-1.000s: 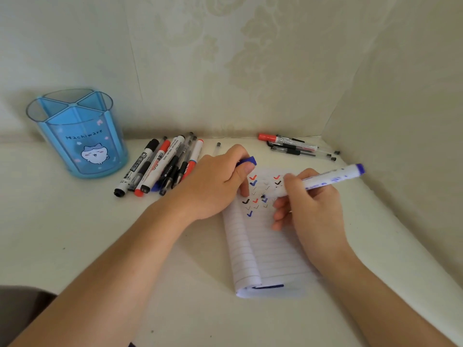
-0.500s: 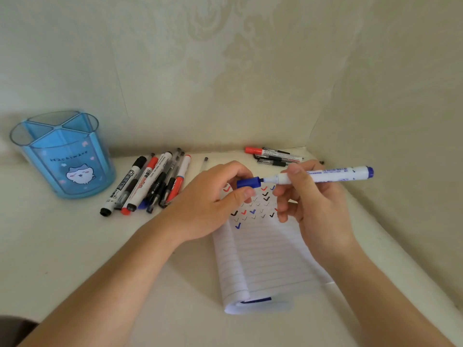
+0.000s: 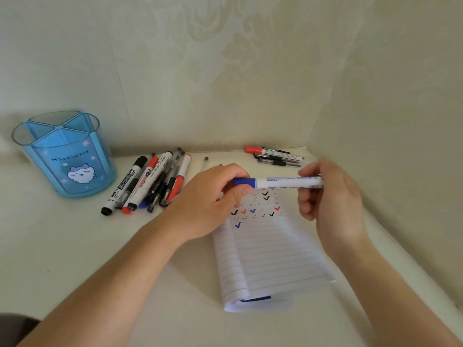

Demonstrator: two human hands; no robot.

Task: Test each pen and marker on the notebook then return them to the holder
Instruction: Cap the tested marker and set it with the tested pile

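A white marker with a blue cap (image 3: pixel 283 182) lies level between my two hands, just above the lined notebook (image 3: pixel 275 256). My left hand (image 3: pixel 213 199) pinches the blue cap end. My right hand (image 3: pixel 330 196) grips the barrel's other end. The cap sits on the marker. The notebook's top lines carry red, blue and black check marks. The blue holder (image 3: pixel 65 156) stands empty at the far left. A pile of markers and pens (image 3: pixel 150 181) lies between the holder and my left hand.
A second small group of pens with a red-capped marker (image 3: pixel 274 155) lies by the back wall, right of centre. One thin pen (image 3: pixel 205 162) rests alone behind my left hand. Walls close the desk at the back and right.
The blue cap in my left hand has gone onto the marker's tip. The marker moved from tilted over the page to level between both hands.
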